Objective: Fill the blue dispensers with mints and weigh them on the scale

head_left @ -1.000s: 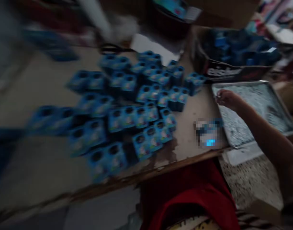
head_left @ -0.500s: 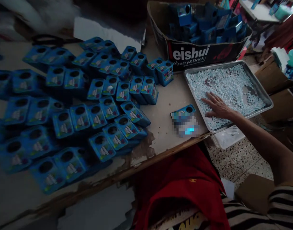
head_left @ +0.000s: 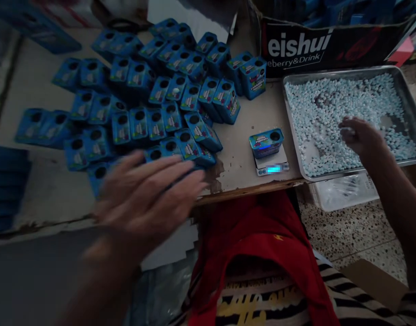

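Note:
My right hand (head_left: pixel 363 138) is over the metal tray (head_left: pixel 298 170). Its fingers are curled around some small pale candies (head_left: pixel 347 132), while more white and light-blue candies (head_left: pixel 371 95) cover much of the tray. My left hand (head_left: pixel 148 192), blurred by motion, reaches across the front of the table with fingers stretched out and nothing visible in them. Partly behind it stand rows of blue candy boxes (head_left: pixel 155 124), each with a round hole in its top. One blue box (head_left: pixel 266 144) sits on a small digital scale (head_left: pixel 274 163) with a lit display.
Behind the tray stands a black cardboard carton (head_left: pixel 296 47) with blue boxes inside. Stacked blue pieces (head_left: pixel 7 188) lie at the far left. A clear plastic container (head_left: pixel 345 192) is below the tray. The worn wooden table edge (head_left: pixel 249 190) runs along the front.
My left hand has come into view over the front boxes. My right hand, spread flat on the candies before, is now curled around some. The view has shifted.

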Tool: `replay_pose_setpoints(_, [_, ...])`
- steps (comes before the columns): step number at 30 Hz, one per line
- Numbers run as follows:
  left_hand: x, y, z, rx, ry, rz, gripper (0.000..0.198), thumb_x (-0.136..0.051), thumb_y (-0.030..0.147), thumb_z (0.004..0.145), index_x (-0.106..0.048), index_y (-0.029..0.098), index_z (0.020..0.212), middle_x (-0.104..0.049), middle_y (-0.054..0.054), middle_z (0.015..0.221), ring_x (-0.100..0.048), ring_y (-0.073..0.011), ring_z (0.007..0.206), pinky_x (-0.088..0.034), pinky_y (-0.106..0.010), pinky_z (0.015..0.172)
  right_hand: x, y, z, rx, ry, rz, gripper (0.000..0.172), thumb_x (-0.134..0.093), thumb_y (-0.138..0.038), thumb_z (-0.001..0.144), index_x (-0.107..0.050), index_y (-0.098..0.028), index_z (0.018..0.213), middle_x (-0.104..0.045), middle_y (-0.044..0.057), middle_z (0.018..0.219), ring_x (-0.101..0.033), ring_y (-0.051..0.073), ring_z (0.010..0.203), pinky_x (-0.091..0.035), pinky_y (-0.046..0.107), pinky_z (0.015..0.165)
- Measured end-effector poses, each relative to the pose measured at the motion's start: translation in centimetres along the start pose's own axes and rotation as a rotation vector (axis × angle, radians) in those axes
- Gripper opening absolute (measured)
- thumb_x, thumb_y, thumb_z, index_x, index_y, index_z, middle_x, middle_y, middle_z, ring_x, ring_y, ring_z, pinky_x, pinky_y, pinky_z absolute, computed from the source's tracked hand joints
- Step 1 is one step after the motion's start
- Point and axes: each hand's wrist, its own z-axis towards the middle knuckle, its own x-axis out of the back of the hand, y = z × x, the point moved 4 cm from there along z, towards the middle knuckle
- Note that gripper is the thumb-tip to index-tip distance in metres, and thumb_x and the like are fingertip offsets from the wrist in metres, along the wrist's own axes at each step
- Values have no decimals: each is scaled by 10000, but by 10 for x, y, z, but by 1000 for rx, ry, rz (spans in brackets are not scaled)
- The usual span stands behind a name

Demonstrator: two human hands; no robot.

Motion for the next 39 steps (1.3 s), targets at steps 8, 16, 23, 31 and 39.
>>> replay_pose_setpoints(8, [-153,-26,-21,171,-79,-292,909,-1050,428,721,-550,303,1470,-728,-103,1327,-747,-313,1273,-659,-464,1047,-25,10,-3,17,-106,103,501,-660,-770,858,-526,-299,751,-558,19,722,-462,192,638,-314,336,575])
replay_pose_setpoints(16, [-189,-2,13,110,-172,-359,545,-994,307,791,-687,267,1240,-778,-38,1161,-789,-244,1057,-656,-371,950,-95,-28,-10,73,-148,531,536,-775,-680,925,-472,-275,750,-536,-53,681,-247,100,517,-222,270,439])
replay_pose_setpoints(23, [-213,64,55,-129,-225,-295,403,-970,313,807,-745,250,1136,-802,-38,1089,-771,-259,1011,-628,-385,930,-136,-72,-30,284,-94,749,508,-781,-711,933,-530,-287,810,-545,-33,736,-489,134,608,-382,290,485])
replay_pose_setpoints(31, [-231,90,60,-149,-231,-329,384,-981,269,797,-760,267,1111,-793,-50,1091,-751,-282,1056,-616,-427,960,-128,-80,-46,355,139,572,445,-667,-751,996,-595,-320,911,-557,-9,791,-600,176,731,-508,327,615])
replay_pose_setpoints(39, [-237,97,62,-177,-246,-311,384,-970,272,816,-747,262,1128,-786,-57,1129,-750,-294,1111,-614,-437,1001,-121,-77,-40,390,88,668,510,-642,-829,984,-631,-327,892,-447,-28,672,-476,157,590,-444,314,522])
